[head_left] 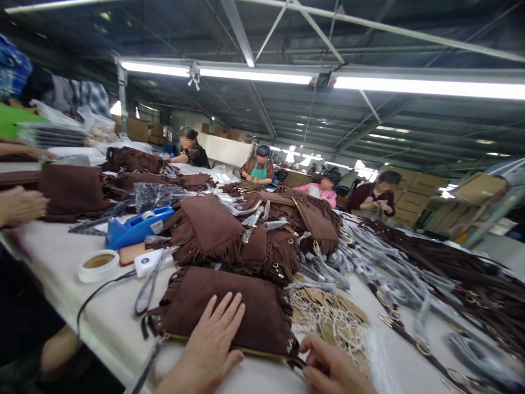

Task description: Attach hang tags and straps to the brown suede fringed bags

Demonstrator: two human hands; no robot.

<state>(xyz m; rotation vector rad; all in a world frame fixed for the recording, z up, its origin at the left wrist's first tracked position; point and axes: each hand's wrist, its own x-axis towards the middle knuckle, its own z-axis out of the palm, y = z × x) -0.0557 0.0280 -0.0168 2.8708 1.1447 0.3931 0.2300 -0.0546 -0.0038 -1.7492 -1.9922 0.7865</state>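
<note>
A dark brown suede-like bag point(233, 301) with fringed sides lies flat on the table in front of me, its gold zipper along the near edge. My left hand point(215, 342) rests palm down on it, fingers stretched out. At the near right corner, my right hand point(330, 364) has its thumb and forefinger closed around the zipper end point(295, 361) of the bag. A plastic-wrapped strip point(145, 364) hangs by the zipper's left end. Just behind this bag is a pile of similar fringed bags point(211, 224).
Left are a tape roll point(98, 265), a white device point(151, 262) with a black cable and a blue tape dispenser point(139, 225). White strings point(332, 323) lie on brown card; straps point(447, 273) heap at right. A co-worker's hand point(22, 205) reaches in; other people sit farther back.
</note>
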